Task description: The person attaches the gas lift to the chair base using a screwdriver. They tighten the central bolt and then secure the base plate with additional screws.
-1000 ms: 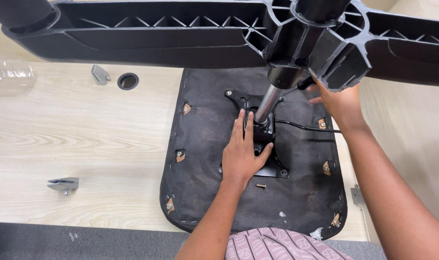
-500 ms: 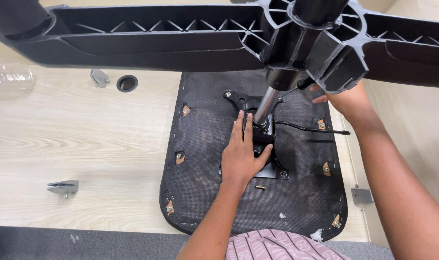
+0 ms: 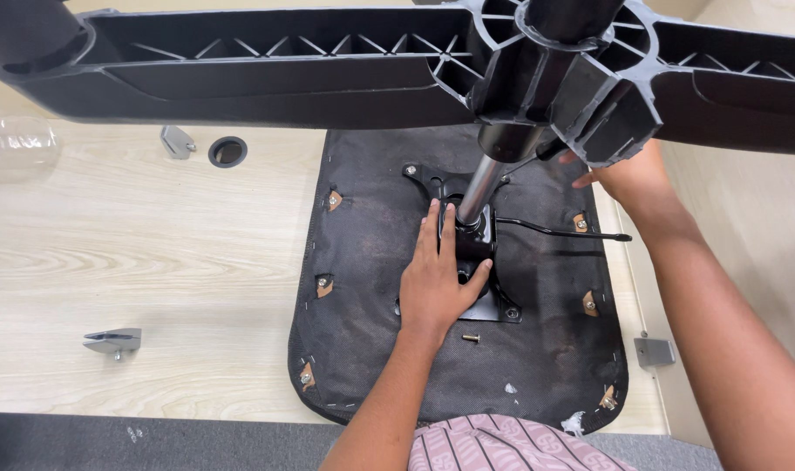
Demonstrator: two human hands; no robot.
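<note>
An upside-down office chair seat (image 3: 371, 262), covered in black fabric, lies on a light wooden table (image 3: 136, 253). A black metal mechanism plate (image 3: 493, 301) is bolted at its middle, with a chrome gas cylinder (image 3: 478, 187) rising to the black plastic star base (image 3: 328, 65) close to the camera. My left hand (image 3: 437, 279) lies flat on the plate beside the cylinder, fingers together. My right hand (image 3: 628, 174) reaches under the base hub, its fingers partly hidden. A black lever (image 3: 563, 232) sticks out to the right. A small loose bolt (image 3: 472, 337) lies below the plate.
A round cable hole (image 3: 227, 152) and a small metal bracket (image 3: 178, 141) sit at the table's back left. Another metal clip (image 3: 114, 341) lies front left. A clear plastic bottle (image 3: 14, 144) is at the left edge. A grey bracket (image 3: 655, 351) sits by the seat's right.
The star base has shifted slightly as the view moved. My right hand has stayed at the hub. My left hand has stayed on the plate.
</note>
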